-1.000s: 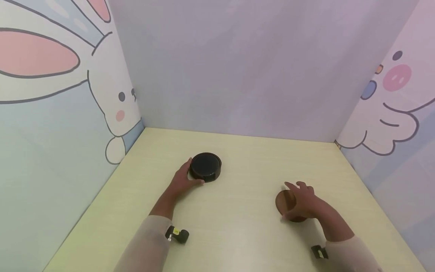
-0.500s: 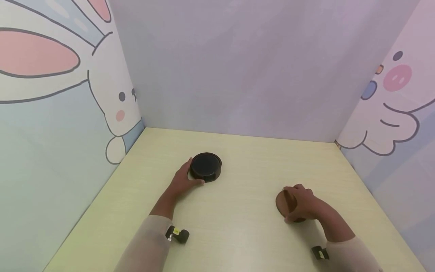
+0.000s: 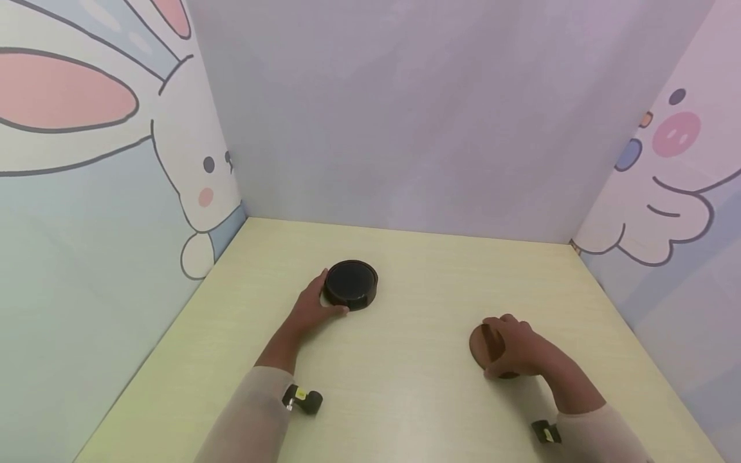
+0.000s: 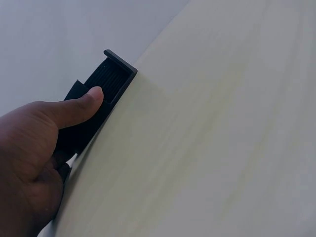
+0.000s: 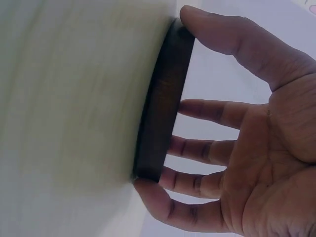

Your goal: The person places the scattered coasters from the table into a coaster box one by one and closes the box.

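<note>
A round black coaster holder (image 3: 350, 283) with a raised rim stands on the table, left of the middle. My left hand (image 3: 309, 312) grips its near left side. In the left wrist view the thumb of that hand lies over the ridged front opening of the coaster holder (image 4: 116, 76). To the right, my right hand (image 3: 518, 347) holds a round brown coaster (image 3: 482, 347) from above. The right wrist view shows the dark edge of the coaster (image 5: 165, 98) low over the tabletop, thumb at one end and little finger at the other, the other fingertips along its upper face.
The pale wood-grain table (image 3: 399, 386) is enclosed by a plain lilac backdrop (image 3: 393, 116) behind and cartoon-printed panels on both sides. A small black camera (image 3: 303, 400) is strapped to the left sleeve, and another (image 3: 546, 431) to the right.
The fingers of my right hand have come down and drawn in round the coaster's edge. My left hand and the coaster holder have stayed in place.
</note>
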Demonstrator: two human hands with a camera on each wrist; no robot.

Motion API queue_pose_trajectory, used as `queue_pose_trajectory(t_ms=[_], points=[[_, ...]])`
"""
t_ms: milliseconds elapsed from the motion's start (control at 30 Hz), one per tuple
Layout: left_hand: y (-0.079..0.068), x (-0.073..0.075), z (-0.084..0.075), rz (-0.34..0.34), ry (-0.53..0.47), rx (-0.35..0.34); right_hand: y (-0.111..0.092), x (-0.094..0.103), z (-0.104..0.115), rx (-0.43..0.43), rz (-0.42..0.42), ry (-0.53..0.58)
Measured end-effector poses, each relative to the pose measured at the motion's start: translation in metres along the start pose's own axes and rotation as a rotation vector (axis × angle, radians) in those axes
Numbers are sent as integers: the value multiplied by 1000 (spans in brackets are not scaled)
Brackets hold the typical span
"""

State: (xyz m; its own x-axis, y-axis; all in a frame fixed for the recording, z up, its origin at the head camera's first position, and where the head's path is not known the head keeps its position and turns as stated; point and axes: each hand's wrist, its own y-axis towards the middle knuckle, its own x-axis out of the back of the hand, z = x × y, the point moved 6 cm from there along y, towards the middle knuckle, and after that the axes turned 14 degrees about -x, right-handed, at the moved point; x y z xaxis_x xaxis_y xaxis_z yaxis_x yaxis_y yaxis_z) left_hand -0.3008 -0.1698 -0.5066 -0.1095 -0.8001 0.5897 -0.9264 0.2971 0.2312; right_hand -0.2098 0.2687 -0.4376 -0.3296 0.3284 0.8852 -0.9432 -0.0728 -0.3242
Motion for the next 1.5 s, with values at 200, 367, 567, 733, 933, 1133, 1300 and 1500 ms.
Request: queue_pose_trajectory(t_ms=[200, 367, 567, 733, 933, 1133, 1300, 1500], points=[[0, 1, -1, -3, -12, 4, 1, 2, -1, 3, -3, 16], [1, 1, -1, 1, -4, 6, 3, 2, -2, 3, -2, 30], [1, 1, -2, 7, 8, 4, 4, 4, -1, 39, -32, 47], [1, 2, -3, 5, 4, 13, 6, 7, -1, 67, -107, 41], [0, 2, -4, 8, 7, 21, 4, 10, 7, 99, -200, 72], [-1, 2, -3, 3, -12, 26, 2, 13, 18, 117, -286, 92], [-2, 0, -3, 1, -20, 24, 5, 13, 27, 174, -313, 124], [-2, 0, -3, 0, -9, 25, 10, 11, 34, 182, -284, 153]])
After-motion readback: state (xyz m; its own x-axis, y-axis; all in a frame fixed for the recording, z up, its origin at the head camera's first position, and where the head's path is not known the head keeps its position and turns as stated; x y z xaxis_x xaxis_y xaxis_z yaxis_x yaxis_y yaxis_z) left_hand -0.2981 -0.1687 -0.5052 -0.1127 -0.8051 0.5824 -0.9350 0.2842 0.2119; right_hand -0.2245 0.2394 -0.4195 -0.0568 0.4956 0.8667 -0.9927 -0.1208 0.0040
